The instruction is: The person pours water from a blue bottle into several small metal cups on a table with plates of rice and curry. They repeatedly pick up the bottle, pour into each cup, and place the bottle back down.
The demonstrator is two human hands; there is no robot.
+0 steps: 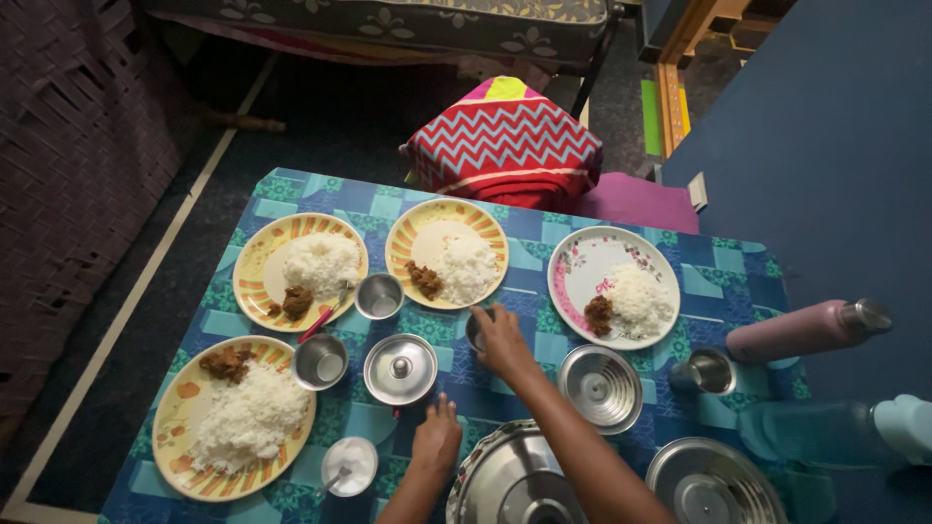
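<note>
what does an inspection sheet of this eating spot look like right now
surface: blue-green checked cloth on the floor
job's things: small steel cup under the right hand; four plates of rice, e.g. white flowered plate
clutter: lidded steel pot, steel cups, empty steel bowl, pink bottle lying down, small dish with spoon
grippers: right hand closed on the cup; left hand resting on the cloth, holding nothing
cables: nothing seen
surroundings: zigzag red cushion, dark floor
</note>
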